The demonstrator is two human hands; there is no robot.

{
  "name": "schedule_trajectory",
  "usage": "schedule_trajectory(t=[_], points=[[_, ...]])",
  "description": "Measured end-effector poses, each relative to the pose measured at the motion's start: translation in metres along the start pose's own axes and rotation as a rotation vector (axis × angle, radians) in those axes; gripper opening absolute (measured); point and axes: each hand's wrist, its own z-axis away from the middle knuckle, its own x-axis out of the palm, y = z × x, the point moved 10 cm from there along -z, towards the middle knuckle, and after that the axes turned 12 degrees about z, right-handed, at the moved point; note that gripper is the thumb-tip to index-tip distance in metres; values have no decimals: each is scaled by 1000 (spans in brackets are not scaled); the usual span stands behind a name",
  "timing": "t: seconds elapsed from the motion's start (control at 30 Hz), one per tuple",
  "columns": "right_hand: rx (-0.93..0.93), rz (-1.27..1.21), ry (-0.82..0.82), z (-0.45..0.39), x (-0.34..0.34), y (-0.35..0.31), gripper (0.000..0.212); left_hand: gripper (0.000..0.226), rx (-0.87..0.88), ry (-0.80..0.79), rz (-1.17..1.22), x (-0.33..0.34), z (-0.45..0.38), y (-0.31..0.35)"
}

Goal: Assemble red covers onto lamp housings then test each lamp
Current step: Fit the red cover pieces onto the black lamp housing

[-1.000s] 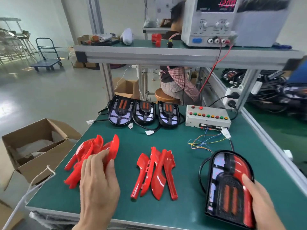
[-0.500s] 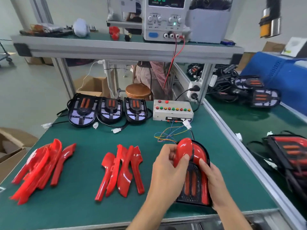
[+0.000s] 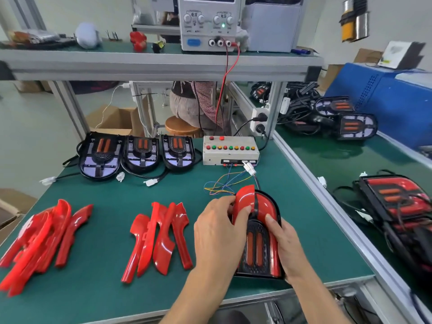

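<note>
Near right on the green mat (image 3: 105, 284), we see a black arched lamp housing (image 3: 257, 246) with two orange bars. The left hand (image 3: 219, 232) pinches a glossy red cover (image 3: 244, 202) over its left shoulder; the right hand (image 3: 286, 244) clasps its right rim.

On the desk (image 3: 182, 188), the lamp (image 3: 258, 239) lies near the front edge, right of centre, between the hands: left hand (image 3: 218, 232) on its left side, right hand (image 3: 284, 242) on its right. A cover (image 3: 244, 199) sits tilted on the lamp's far end. Left of the lamp lies a group of covers (image 3: 159, 237); further left, a pile of covers (image 3: 39, 242). Behind them, three housings (image 3: 138, 153) stand in a row, the switch box (image 3: 230, 150) to their right. The shelf (image 3: 161, 64) above carries the power supply (image 3: 208, 24).
</note>
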Motion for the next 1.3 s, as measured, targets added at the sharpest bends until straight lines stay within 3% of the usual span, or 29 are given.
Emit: schedule_trajectory(t=[0.3, 0.4, 0.77, 1.0, 1.1, 1.17, 1.3], points=[[-6, 59, -13, 4, 2, -7, 48, 28, 377, 103, -152, 5, 19, 11], [-9, 77, -22, 5, 2, -8, 47, 29, 383, 132, -134, 4, 23, 5], [-14, 115, -41, 5, 2, -4, 52, 44, 18, -25, 136, 13, 19, -36], [-56, 116, -17, 4, -2, -4, 49, 55, -344, -178, 228, 22, 23, -66], [-87, 118, 11, 4, -4, -7, 47, 59, -525, -328, 492, 39, 29, -76], [-105, 129, 29, 4, -5, -9, 47, 50, -660, -403, 718, 52, 35, -77], [-119, 242, 46, 5, -2, -16, 47, 40, -709, -391, 796, 56, 35, -78]])
